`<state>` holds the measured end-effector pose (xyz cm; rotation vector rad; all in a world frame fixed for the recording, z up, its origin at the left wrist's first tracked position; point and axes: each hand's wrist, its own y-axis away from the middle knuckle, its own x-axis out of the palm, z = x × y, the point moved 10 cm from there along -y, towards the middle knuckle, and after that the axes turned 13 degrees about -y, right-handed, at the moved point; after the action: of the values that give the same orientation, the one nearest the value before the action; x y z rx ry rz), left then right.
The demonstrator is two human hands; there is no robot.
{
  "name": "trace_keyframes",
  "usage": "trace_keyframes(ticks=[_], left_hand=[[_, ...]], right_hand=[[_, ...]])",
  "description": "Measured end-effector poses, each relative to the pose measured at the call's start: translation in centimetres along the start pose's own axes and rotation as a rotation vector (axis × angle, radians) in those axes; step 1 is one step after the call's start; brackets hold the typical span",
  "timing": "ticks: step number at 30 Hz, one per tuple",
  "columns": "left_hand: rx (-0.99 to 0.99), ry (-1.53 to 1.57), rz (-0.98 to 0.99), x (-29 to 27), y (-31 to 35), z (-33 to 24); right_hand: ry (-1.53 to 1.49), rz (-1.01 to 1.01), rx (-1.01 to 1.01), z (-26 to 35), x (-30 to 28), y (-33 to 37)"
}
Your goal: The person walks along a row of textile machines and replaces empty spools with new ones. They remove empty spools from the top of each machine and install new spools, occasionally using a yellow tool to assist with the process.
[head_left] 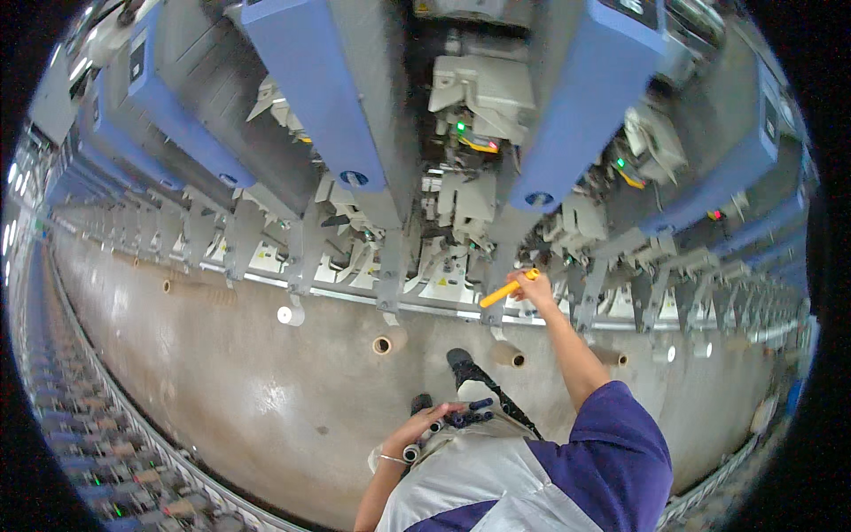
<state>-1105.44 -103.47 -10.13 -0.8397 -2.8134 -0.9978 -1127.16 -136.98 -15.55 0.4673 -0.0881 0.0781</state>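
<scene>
My right hand (534, 289) is closed around one end of a slim yellow tube (499, 294), held at the rail along the front of the machine row. The tube's other end points left and slightly down. At my waist, my left hand (424, 427) lies with its fingers stretched out over the top of a light apron pouch. Several dark tubes (480, 405) stick out of the pouch beside those fingertips, and a pale tube (411, 453) shows below the palm.
Blue and grey machine units (355, 177) line the far side, with small green and red lights. Below their rail, several brown paper cones (382, 346) and white-ended ones (284, 315) stick out over the concrete floor (239, 381). Another machine row (133, 470) curves along the lower left.
</scene>
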Motion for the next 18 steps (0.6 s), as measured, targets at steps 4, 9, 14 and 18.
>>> trace_keyframes(ticks=[4,9,14,18], left_hand=[[0.112,-0.121,0.184,2.7,1.0,0.0],[0.054,-0.277,0.416,8.3,2.6,1.7],[0.05,-0.364,0.723,17.4,1.7,3.0],[0.077,-0.528,0.972,26.1,-0.8,5.0]], right_hand=[[-0.2,-0.268,-0.131,-0.6,-9.9,14.3],[-0.269,-0.763,-0.146,-8.7,-21.4,36.8],[-0.441,-0.988,-0.162,-18.0,-26.6,54.0],[-0.276,-1.142,-0.024,-25.9,-30.1,64.4]])
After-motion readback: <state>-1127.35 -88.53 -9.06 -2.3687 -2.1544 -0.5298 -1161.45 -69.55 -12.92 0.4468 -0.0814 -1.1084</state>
